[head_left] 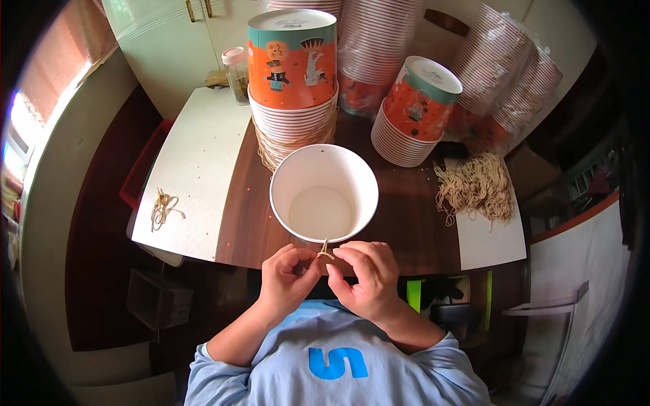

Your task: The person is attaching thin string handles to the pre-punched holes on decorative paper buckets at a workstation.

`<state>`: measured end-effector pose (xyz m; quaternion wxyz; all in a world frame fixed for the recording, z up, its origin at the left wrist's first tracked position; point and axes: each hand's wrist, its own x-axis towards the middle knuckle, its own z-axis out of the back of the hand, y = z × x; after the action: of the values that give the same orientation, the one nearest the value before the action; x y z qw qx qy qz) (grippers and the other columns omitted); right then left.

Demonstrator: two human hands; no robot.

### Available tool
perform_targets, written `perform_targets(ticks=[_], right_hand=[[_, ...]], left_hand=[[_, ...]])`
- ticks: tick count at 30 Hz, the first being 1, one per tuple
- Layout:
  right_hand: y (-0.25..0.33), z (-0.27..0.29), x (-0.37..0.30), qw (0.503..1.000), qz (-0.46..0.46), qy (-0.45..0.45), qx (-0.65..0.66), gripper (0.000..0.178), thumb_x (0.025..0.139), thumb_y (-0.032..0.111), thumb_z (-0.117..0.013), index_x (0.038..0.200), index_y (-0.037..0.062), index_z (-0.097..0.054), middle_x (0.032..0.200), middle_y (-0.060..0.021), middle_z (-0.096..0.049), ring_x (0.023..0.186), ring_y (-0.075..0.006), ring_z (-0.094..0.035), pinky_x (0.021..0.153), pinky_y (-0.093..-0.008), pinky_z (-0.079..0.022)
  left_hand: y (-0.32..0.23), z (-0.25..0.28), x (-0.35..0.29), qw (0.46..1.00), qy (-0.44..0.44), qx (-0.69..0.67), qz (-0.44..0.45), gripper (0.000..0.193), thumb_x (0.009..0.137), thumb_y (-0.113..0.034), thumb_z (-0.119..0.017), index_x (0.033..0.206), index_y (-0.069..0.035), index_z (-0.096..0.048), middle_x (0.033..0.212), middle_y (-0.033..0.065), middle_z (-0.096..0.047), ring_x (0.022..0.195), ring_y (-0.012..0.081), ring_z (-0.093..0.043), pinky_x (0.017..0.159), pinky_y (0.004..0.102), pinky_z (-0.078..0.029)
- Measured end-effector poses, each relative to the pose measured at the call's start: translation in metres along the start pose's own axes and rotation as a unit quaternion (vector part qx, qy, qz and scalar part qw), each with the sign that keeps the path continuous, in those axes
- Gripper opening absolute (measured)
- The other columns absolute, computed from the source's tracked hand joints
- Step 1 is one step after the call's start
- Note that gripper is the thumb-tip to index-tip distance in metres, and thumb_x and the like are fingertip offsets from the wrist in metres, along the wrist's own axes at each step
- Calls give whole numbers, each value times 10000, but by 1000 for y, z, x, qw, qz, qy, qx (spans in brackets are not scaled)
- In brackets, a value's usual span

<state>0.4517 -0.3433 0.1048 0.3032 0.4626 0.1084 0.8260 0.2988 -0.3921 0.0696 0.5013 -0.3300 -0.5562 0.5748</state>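
Note:
A white paper bucket stands near the table's front edge, its open mouth facing me. A thin beige cord comes through its near rim and shows a small loop or knot there. My left hand pinches the cord just below the rim. Beside it, my right hand has curled fingers, with thumb and forefinger a little apart next to the cord's other end. Whether that fingertip touches the cord is hard to see.
Behind the bucket stands a tall stack of orange-and-green buckets with cords hanging round it. A shorter stack is to its right, wrapped stacks behind. Cord piles lie right and left. A lidded jar stands at back left.

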Motion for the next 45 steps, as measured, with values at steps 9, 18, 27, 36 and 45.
perform_targets(ticks=[9,18,27,36,45], right_hand=[[-9,-12,-5,997,27,12,-69,223,676,7,-704,875,62,-617,842,-48,-591,708,-238,-565,629,-351,-432],[-19,-25,-15,992,-69,66,83,194,749,-23,-649,940,12,-654,936,-109,-643,805,-285,-634,709,-350,-525],[-19,-24,-16,925,-193,105,312,153,870,24,-595,999,-36,-652,985,-136,-669,890,-194,-655,783,-284,-523],[-17,-41,-27,795,-350,26,495,136,904,30,-573,976,-44,-661,972,-75,-657,887,-123,-615,808,-247,-512],[-16,-43,-29,738,-401,-2,542,155,913,52,-553,987,-20,-669,944,-60,-667,879,-115,-607,833,-252,-491]], left_hand=[[-10,2,1,999,14,44,-16,69,803,-31,-683,835,24,-658,715,40,-576,598,61,-530,529,203,-426],[1,2,1,977,68,-169,109,105,863,-49,-652,897,50,-650,839,57,-676,767,73,-608,684,213,-500],[0,9,2,982,62,-120,135,150,852,-97,-669,895,46,-673,759,32,-675,693,41,-582,597,194,-471],[-6,10,2,985,61,-76,141,153,838,-95,-687,882,51,-676,758,37,-673,688,42,-575,593,196,-468],[-11,4,0,999,15,-3,51,83,810,-28,-682,867,20,-646,753,37,-640,664,56,-573,580,191,-463]])
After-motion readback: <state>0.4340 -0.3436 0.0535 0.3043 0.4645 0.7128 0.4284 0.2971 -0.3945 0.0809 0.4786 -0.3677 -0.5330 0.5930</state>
